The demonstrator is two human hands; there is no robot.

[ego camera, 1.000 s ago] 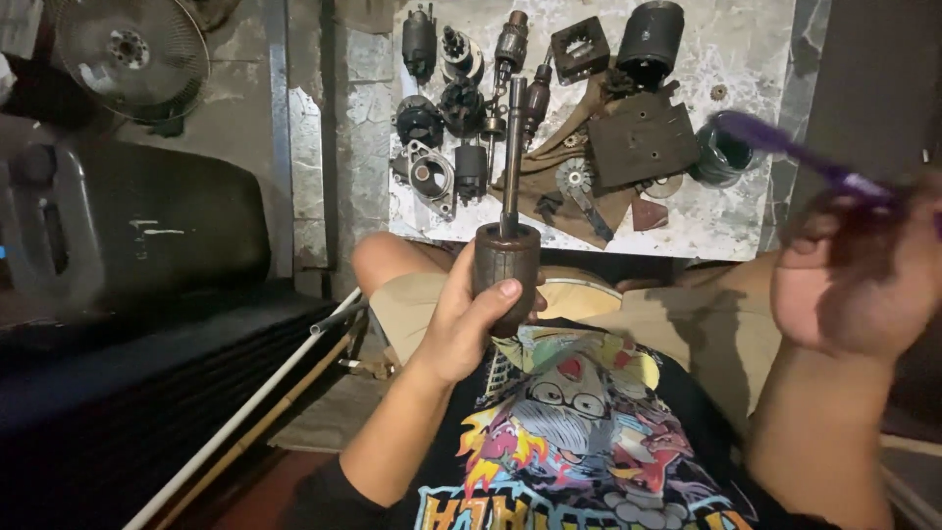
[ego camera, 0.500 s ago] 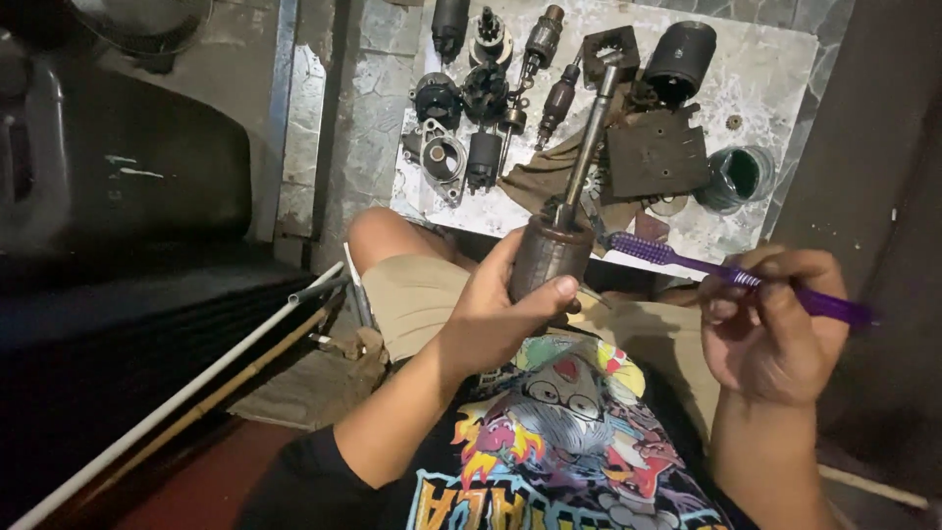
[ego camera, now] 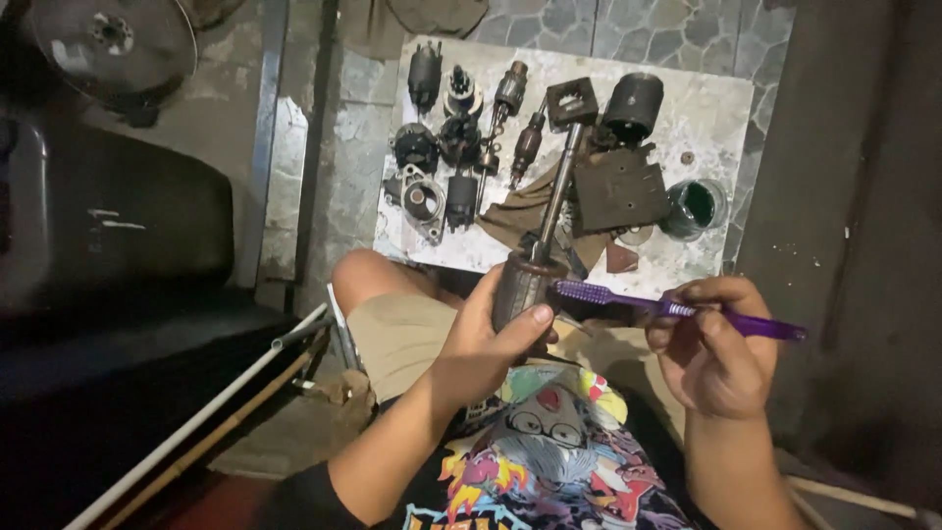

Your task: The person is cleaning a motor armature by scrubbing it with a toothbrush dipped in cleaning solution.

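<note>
A grimy motor armature (ego camera: 525, 280), a dark cylinder with a long steel shaft, sits just below the centre of the frame, its shaft slanting up and to the right toward the parts above. The left hand (ego camera: 488, 345) wraps around the cylinder from below, thumb pressed across its lower side. Touching the cylinder's upper right edge is the bristle end of a purple toothbrush (ego camera: 667, 308), which runs nearly level toward the right of the frame. The right hand (ego camera: 713, 345) pinches the handle of the brush between thumb and curled fingers, at about its middle.

Below both hands lie the person's tan shorts (ego camera: 402, 329) and a black shirt with a bright cartoon print (ego camera: 549, 447).

Above, in the upper middle of the frame, a pale board (ego camera: 721, 108) lies on the stone floor and carries dismantled motor parts: several dark housings and pinion gears on the left, a black cylindrical casing (ego camera: 632, 106) at upper right, a flat rusty plate (ego camera: 620, 191) beside it, and a small green-tinted jar (ego camera: 695, 207) at the right edge. A white pipe (ego camera: 196, 417) slants across the lower left, and a round metal disc (ego camera: 110, 44) sits in the upper left corner.
</note>
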